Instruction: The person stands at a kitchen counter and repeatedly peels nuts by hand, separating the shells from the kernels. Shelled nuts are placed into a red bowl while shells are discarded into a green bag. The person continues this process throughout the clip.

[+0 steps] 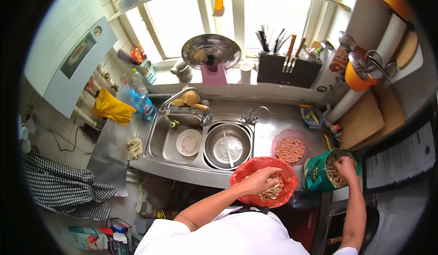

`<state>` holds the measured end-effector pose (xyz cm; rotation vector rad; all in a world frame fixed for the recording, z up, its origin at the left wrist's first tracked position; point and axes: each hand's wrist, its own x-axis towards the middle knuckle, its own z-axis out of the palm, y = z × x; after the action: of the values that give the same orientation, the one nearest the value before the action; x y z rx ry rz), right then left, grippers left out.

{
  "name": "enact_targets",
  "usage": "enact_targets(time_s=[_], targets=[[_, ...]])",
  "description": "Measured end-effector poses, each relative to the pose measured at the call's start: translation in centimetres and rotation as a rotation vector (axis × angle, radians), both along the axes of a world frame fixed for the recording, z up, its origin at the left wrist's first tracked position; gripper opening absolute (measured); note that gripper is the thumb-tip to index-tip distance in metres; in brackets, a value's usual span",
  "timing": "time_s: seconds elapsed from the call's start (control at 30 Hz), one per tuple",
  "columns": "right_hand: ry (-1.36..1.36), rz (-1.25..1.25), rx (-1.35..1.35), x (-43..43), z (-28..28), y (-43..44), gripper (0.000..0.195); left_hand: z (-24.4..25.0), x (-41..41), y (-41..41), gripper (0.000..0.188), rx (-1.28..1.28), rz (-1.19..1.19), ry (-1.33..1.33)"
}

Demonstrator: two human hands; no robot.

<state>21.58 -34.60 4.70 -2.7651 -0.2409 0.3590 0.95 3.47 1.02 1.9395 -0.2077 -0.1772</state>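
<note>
My left hand [261, 180] hovers over a bin lined with a red plastic bag [239, 173], its fingers apart; peanut shells [272, 191] lie inside the bag. At the right, my right hand [345, 166] reaches into a green bag [313, 173] of unshelled peanuts [333, 178]; its fingertips are among them, and whether they grip one cannot be told. Between and behind the two bags, a pink clear plate [303, 137] holds shelled peanuts [290, 150] on the steel counter.
A double sink [150, 142] holds a white plate [189, 142] and a steel basin [227, 146]. Wooden boards [362, 118] lean at the right wall. A blue plastic box [312, 117] stands behind the pink plate. Bottles [143, 105] and yellow rubber gloves [113, 108] are at the left.
</note>
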Motion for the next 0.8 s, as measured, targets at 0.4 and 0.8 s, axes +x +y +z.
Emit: enact_targets(time_s=[0.4,0.8], targets=[[1.082,-0.345,1.729,-15.2,-1.5,10.5,0.024,3.6,1.0,-6.8,0.037,-0.496,-0.019,0.04],[1.582,-0.349,2.088,-19.6,-8.0,16.7,0.029,0.5,-1.1,-3.0,0.021,-0.429,0.094,0.275]])
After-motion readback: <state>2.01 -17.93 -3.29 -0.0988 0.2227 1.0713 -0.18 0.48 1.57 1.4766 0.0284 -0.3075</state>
